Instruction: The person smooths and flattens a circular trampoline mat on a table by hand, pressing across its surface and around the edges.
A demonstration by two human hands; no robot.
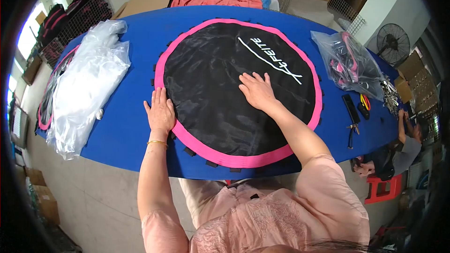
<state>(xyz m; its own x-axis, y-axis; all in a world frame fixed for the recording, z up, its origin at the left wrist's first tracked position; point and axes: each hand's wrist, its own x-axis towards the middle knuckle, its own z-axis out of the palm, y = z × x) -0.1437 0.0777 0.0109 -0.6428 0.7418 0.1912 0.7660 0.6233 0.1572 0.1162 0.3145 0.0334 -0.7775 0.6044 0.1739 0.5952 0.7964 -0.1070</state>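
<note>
A round black mat (211, 93) with a pink rim and small black tabs around its edge lies flat on the blue table (117, 145). White lettering shows on its upper right part. My left hand (161, 112) rests on the mat's left rim, fingers stretched out and pointing away from me. Flat on the black fabric, just below the lettering, is my right hand (258, 91) with its fingers spread. Neither hand grips anything.
Clear plastic bags (89, 84) lie at the left over another pink-rimmed piece. At the right are a filled plastic bag (349, 63), a black phone-like object (350, 108), yellow-handled scissors (365, 102) and metal pieces (390, 94). Another person (407, 152) sits beyond the right edge.
</note>
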